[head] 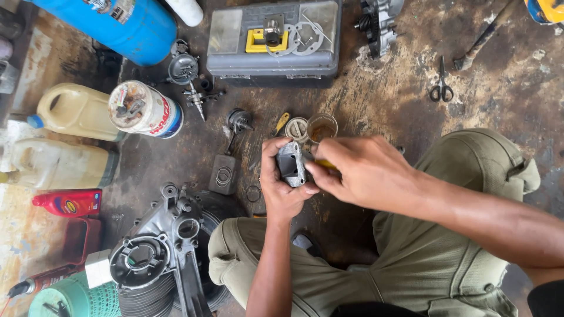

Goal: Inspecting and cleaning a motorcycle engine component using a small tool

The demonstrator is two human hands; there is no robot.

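A grey toolbox sits at the top of the stained floor; scissors lie well to its right. A blue cylinder and yellowish jugs line the left; an engine casing lies below.

The floor fills the frame: bare concrete, dark with oil toward the middle and worn to pale, rusty patches at the upper right and along the left edge. Daylight falls evenly, with soft shadows. At the upper left lies a blue cylinder, and below it stand two yellowish plastic jugs and a red oil bottle. A grey plastic toolbox sits at the top centre. Black-handled scissors lie at the upper right beside a wooden handle. A grey engine casing occupies the lower left, next to a green mesh basket.
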